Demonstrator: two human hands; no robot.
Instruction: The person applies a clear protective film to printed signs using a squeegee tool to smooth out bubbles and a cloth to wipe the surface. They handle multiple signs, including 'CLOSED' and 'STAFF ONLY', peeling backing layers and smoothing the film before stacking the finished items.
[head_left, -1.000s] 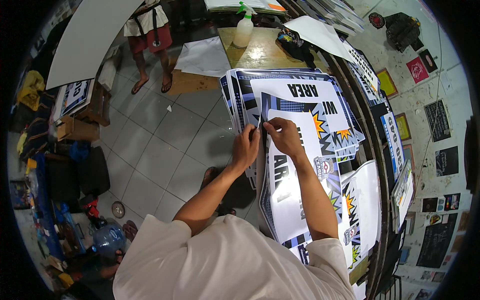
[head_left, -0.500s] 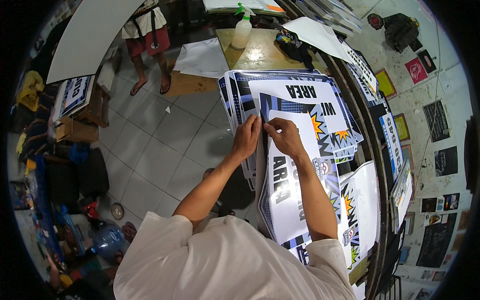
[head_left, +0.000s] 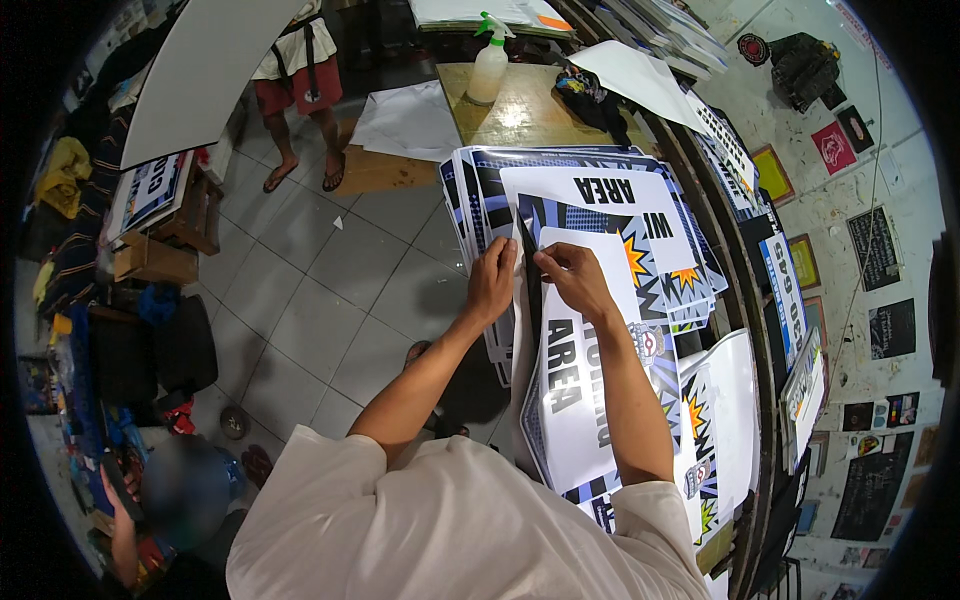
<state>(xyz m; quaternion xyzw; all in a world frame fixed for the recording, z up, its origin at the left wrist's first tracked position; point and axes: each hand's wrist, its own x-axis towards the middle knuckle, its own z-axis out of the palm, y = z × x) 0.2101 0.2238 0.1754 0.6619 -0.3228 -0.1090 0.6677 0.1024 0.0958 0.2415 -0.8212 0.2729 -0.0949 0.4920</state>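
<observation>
A printed sign sheet, white with black lettering and a blue border, lies on a stack of similar signs on the table. My right hand is closed in a pinch at its upper left corner. Beside it my left hand pinches the edge of a pale backing sheet at the sign's left side. Between the two sheets runs a narrow dark gap, widest near my fingers. Where the sheets meet farther down, I cannot tell whether they stick together.
A spray bottle and a dark cloth stand behind the stack on a wooden board. More signs lie to the right. A person in red shorts stands at the far left; another person is at the lower left.
My hands have moved slightly apart, and the dark gap between the backing and the sign sheet is wider and longer. A person has come into view at the lower left.
</observation>
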